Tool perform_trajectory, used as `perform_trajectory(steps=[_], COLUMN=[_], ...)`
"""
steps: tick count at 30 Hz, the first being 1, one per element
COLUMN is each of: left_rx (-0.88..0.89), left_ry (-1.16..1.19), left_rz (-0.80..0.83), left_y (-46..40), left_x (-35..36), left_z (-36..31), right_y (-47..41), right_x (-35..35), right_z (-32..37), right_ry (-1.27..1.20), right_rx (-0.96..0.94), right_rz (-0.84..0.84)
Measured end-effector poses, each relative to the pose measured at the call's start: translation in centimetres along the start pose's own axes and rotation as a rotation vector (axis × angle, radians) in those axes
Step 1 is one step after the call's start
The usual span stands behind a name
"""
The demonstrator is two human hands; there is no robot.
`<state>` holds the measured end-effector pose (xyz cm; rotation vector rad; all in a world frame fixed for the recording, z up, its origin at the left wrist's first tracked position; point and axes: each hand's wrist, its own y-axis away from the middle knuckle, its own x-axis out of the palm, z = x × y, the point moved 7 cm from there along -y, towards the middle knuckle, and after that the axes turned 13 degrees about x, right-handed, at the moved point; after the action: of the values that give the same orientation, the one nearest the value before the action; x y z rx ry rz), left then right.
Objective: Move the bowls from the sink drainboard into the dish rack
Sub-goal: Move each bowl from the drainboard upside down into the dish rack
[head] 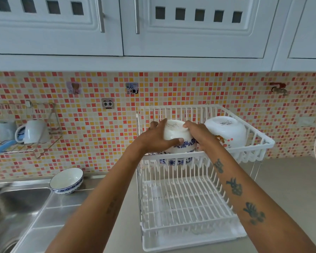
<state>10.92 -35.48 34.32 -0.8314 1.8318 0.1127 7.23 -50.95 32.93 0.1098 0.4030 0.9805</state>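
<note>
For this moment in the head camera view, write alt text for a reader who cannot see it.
Two bare hands, left hand and right hand, hold an upturned blue-patterned bowl in the top tier of a white dish rack, beside an upturned white bowl. Another bowl waits upright on the sink drainboard.

A home kitchen: white wall cabinets [153,26] above an orange-and-red mosaic tile backsplash [102,136]; a steel sink [13,209] with drainboard [62,207]; a white two-tier dish rack [190,198] on the counter [285,189].
</note>
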Motion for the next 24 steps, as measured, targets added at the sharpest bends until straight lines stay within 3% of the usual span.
perform_trajectory(steps=[5,11,13,19,24], left_rx=[0.048,0.059,0.015,-0.238,-0.467], left_ry=[0.071,0.568,0.631,0.553,0.637], left_rz=[-0.131,-0.684,-0.775,-0.733,-0.768], left_y=[0.3,3.2,4.8,10.3,17.1], left_x=[-1.1,-5.3,-6.3,-7.7,-9.3], left_z=[-0.1,1.4,3.2,13.8,23.8], right_y=[1.1,6.3,7.8,13.1,13.3], right_x=[-0.4,-0.9,1.2,12.4,25.2], right_z=[1.6,4.2,5.4,8.5,8.2], right_ry=[0.088,-0.021,-0.065,-0.189,-0.084], right_rx=[-0.279,-0.655,-0.713,-0.902,-0.860], right_rz=[-0.216,-0.429,-0.406,-0.216,0.071])
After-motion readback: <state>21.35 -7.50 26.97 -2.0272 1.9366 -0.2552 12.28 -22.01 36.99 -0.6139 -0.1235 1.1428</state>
